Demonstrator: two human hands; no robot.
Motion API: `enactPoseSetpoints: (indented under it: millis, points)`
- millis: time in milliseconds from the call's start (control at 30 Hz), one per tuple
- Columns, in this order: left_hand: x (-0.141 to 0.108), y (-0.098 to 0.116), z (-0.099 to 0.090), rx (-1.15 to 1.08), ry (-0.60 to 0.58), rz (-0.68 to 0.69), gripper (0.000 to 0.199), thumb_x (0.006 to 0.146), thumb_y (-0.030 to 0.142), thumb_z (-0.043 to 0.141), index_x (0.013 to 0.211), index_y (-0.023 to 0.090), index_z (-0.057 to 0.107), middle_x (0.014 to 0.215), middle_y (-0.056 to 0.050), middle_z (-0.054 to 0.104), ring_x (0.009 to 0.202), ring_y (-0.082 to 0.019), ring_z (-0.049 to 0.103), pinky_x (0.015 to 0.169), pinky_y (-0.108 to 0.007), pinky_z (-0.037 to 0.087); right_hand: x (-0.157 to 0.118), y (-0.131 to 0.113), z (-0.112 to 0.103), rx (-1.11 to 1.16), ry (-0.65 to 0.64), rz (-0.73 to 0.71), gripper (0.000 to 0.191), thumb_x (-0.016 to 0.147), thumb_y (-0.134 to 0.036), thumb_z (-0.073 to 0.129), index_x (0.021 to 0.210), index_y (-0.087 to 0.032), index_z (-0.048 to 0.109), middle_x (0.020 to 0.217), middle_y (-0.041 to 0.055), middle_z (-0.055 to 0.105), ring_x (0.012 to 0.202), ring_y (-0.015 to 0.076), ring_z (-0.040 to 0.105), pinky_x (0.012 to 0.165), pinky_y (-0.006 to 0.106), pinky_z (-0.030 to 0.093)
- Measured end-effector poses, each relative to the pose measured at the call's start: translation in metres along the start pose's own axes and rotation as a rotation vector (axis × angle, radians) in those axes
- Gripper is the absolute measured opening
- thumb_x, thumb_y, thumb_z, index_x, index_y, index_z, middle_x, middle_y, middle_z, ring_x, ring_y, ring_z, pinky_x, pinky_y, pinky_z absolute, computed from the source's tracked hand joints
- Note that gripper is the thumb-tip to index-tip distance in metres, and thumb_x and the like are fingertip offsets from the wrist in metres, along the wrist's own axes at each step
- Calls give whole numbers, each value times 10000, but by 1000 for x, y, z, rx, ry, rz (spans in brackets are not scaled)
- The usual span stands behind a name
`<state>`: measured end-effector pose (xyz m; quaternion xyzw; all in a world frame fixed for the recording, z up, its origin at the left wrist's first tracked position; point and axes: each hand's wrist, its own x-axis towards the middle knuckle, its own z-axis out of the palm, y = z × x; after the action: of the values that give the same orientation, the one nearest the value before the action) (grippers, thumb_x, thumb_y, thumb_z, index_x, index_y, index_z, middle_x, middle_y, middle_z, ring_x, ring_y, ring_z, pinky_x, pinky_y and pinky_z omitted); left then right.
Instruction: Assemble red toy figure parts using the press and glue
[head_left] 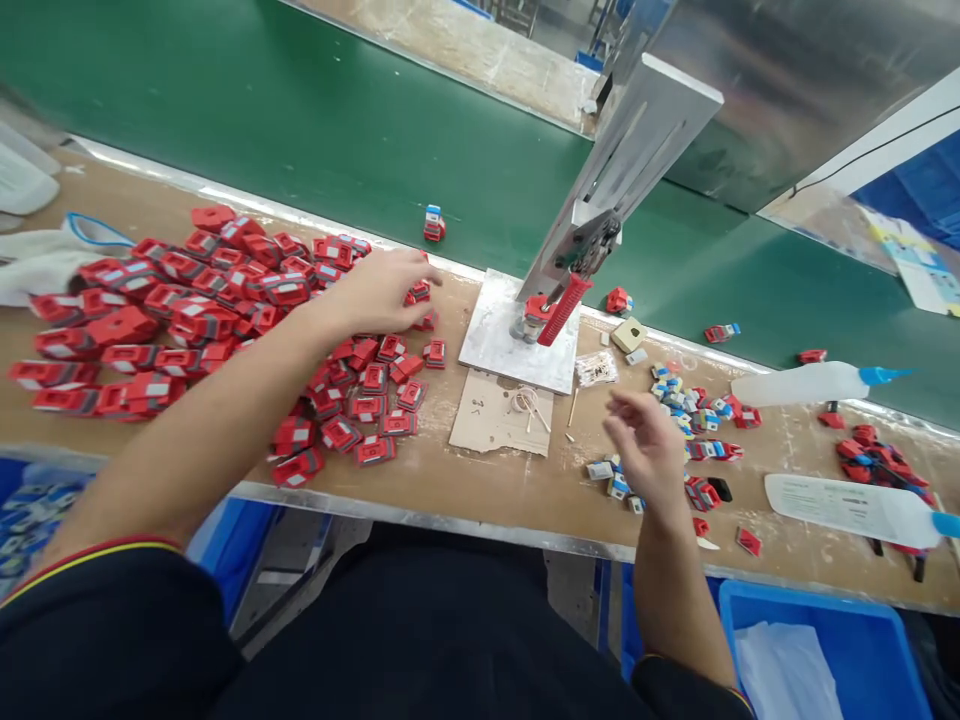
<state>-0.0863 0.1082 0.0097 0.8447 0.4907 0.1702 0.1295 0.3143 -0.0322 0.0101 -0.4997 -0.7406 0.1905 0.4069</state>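
Worker's black fabric shirt (442,640) nearest. Right of the pale square metal plate (487,340), right hand (649,450) curls loosely, grip unclear; left of it, left hand (394,290) spreads over red-and-grey plastic vehicle parts (199,315), heaped likely for easy reach.

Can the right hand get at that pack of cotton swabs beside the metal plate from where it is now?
Probably yes: the right hand appears empty, and the pack of cotton swabs lies just beyond its fingers, with nothing visible blocking the way.
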Motion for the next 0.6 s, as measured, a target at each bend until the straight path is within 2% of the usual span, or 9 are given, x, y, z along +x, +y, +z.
enactPoseSetpoints:
  millis: [67,133,200,267,367,433,533,600]
  points:
    - [-13,5,1,171,-124,31,296,925,327,627,1141,201,786,1251,-140,754,1282,-369,662,1127,-517,456,-13,-2,7,-135,-125,-61,267,1003,-409,742,1229,-265,735,936,47,742,733,188,676,697,339,588]
    - [-19,21,9,281,-181,76,270,955,325,597,1093,200,793,1226,-150,760,1277,-367,661,1121,-511,432,-16,-2,23,-212,-222,-106,309,1006,-434,733,1257,-254,728,1021,85,769,807,226,715,769,376,620]
    - [-23,40,16,340,-219,93,278,983,369,602,1098,199,790,1184,-150,767,1216,-353,685,1093,-489,430,-13,0,38,-252,-270,-131,323,1016,-441,712,1284,-260,723,1083,106,783,908,263,746,834,402,634]
    - [-25,57,19,383,-281,75,304,967,422,668,1116,185,786,1145,-155,772,1151,-352,707,1052,-468,444,-8,2,49,-272,-297,-148,286,1029,-419,691,1269,-271,738,1051,99,790,953,277,752,847,403,634]
    - [-27,72,22,451,-369,8,272,948,320,704,1138,139,777,1141,-186,770,1135,-362,724,1014,-446,464,-1,6,56,-282,-315,-190,184,1058,-350,641,1119,-267,793,956,86,789,910,262,740,823,384,618]
    - [-28,76,23,463,-385,-38,262,960,225,660,1174,118,765,1158,-201,760,1148,-363,730,1002,-441,479,3,8,57,-280,-302,-218,204,1070,-309,618,1015,-259,809,916,82,787,878,249,728,797,369,603]
    - [-31,73,25,406,-374,-70,283,991,206,600,1209,108,753,1184,-210,732,1116,-368,739,959,-447,514,10,9,60,-297,-248,-254,214,1071,-280,622,979,-259,815,899,73,796,848,234,712,773,355,584]
    - [-35,68,22,287,-306,-99,295,1014,236,570,1219,130,753,1227,-195,703,1035,-335,746,903,-435,544,16,10,63,-332,-202,-282,216,1071,-271,623,970,-258,814,896,69,806,839,232,705,767,354,576]
